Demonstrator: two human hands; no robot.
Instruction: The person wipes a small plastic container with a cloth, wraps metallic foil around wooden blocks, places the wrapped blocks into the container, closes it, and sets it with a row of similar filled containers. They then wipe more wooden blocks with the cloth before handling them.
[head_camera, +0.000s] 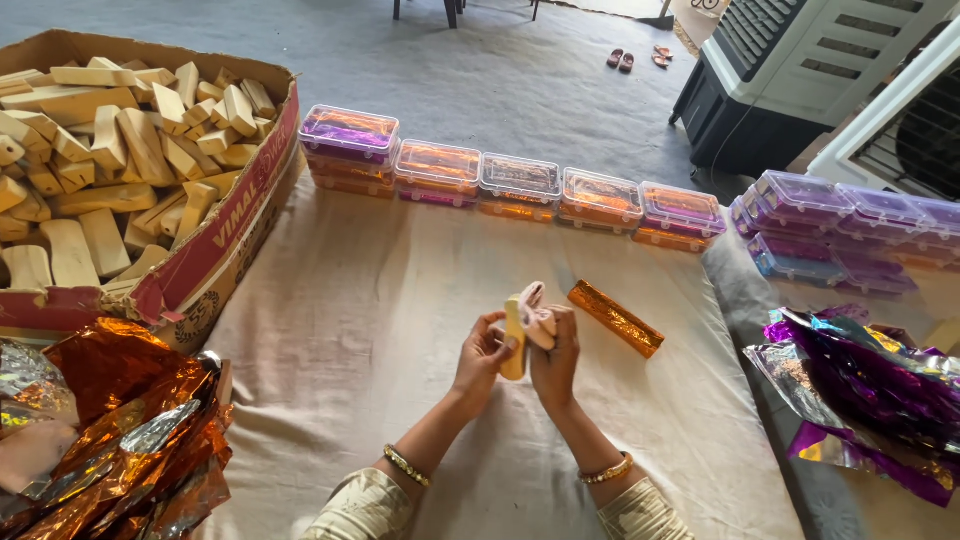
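Wooden block (514, 340) stood gripped in both hands, left hand (481, 356) and right hand (553, 360) curled shut, above a beige cloth (400, 300); grey floor (480, 70) beyond.

Between the left hand (482, 352) and the right hand (556, 352) sits a pale yellow wooden block (514, 340) with a pinkish cloth (537, 318) against it. Both wrists carry gold bangles (606, 471), and the sleeves (362, 506) are cream with a faint pattern. Just right of the hands lies a roll wrapped in glossy orange foil (616, 318). Under the hands spreads an off-white sheet (350, 330). Beyond them runs a row of clear plastic boxes (520, 180) showing orange and purple inside. Far left, a brown and red carton (215, 250) holds pale tan wooden pieces (100, 160). Near left, crumpled foil sheets (130, 430) gleam copper-orange and silver; far right, foil (870, 385) shines purple.
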